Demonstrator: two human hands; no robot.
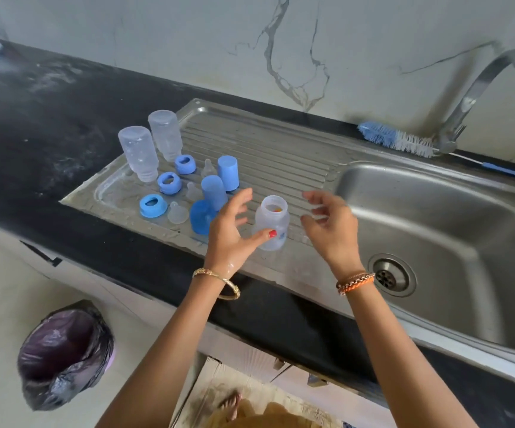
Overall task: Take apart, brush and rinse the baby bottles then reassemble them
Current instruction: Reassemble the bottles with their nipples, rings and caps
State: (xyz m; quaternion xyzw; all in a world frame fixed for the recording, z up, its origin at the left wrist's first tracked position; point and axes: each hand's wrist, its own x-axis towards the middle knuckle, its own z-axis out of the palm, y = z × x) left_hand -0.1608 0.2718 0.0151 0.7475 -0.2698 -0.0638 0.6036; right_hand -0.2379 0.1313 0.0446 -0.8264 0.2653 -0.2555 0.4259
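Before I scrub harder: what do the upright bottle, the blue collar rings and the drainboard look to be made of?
Upright bottle: seemingly clear plastic, slightly frosted; coloured print shows through the wall. Blue collar rings: apparently opaque moulded plastic with a smooth, soft sheen. Drainboard: brushed stainless steel by its grey metallic shine and pressed ribs.

Left hand (231, 233): bare forearm, gold bangle (219, 281) at wrist, red-painted thumbnail (272, 233). Right hand (330, 230): bare forearm, orange and gold braided bracelets (356, 282) at wrist. No sleeves visible.
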